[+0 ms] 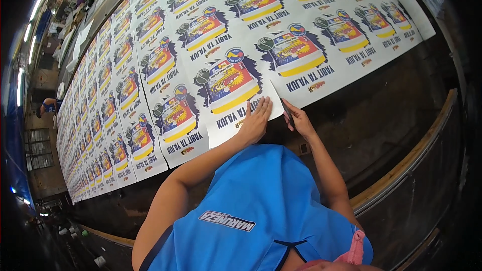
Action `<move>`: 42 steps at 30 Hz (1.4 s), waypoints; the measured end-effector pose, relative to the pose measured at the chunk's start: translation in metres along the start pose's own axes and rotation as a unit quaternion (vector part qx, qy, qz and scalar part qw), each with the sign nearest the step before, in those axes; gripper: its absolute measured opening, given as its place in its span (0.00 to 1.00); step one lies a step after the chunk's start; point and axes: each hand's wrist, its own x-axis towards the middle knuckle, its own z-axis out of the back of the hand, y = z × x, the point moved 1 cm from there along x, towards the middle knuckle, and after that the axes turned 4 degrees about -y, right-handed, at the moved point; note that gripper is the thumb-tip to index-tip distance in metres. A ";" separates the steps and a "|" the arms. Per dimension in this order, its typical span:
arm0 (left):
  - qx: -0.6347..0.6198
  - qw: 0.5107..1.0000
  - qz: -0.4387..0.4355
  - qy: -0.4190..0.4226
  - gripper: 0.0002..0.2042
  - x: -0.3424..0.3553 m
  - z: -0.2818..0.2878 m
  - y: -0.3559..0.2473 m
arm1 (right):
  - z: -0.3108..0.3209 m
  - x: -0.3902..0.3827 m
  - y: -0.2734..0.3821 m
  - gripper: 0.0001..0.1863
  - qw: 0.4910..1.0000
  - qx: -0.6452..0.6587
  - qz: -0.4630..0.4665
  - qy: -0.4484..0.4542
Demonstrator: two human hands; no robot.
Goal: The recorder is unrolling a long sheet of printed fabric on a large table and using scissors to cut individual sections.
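Note:
A long white printed sheet [213,105] with rows of colourful designs covers the table. My left hand [256,120] lies flat on its near edge with the fingers stretched out, pressing beside one printed design. My right hand [299,120] is closed round dark scissors [287,111] at the same edge, just right of the left hand. The blades meet the sheet where a slit runs inward between two designs. Part of the scissors is hidden by the fingers.
The dark table [351,95] shows in front of the sheet, with a wooden strip [406,163] along an edge at right. Further slits divide the sheet's near edge at left. Another person [48,106] is far off at the left, near a long table with piled materials.

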 end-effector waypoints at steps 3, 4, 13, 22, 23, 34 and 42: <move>-0.037 0.999 -0.011 0.023 0.37 0.001 0.010 0.008 | -0.003 0.019 0.001 0.29 1.000 -0.018 -0.008 -0.015; -0.057 0.998 -0.012 0.029 0.36 0.001 0.013 0.011 | -0.002 0.028 0.002 0.30 1.000 -0.023 -0.012 0.003; -0.215 0.964 -0.033 0.156 0.29 0.019 0.038 0.047 | -0.017 0.174 0.013 0.28 0.994 -0.095 0.057 -0.007; -0.487 0.829 -0.034 0.274 0.26 0.048 0.028 0.096 | -0.043 0.333 0.043 0.27 0.991 -0.125 0.029 -0.030; -0.498 0.819 -0.038 0.282 0.26 0.051 0.025 0.101 | -0.047 0.351 0.048 0.27 0.991 -0.128 0.027 -0.029; -0.616 0.690 -0.049 0.377 0.27 0.078 -0.001 0.153 | -0.094 0.539 0.110 0.26 0.985 -0.166 -0.014 -0.035; -0.657 0.630 -0.031 0.413 0.28 0.093 -0.014 0.166 | -0.120 0.716 0.147 0.24 0.952 -0.300 0.018 -0.051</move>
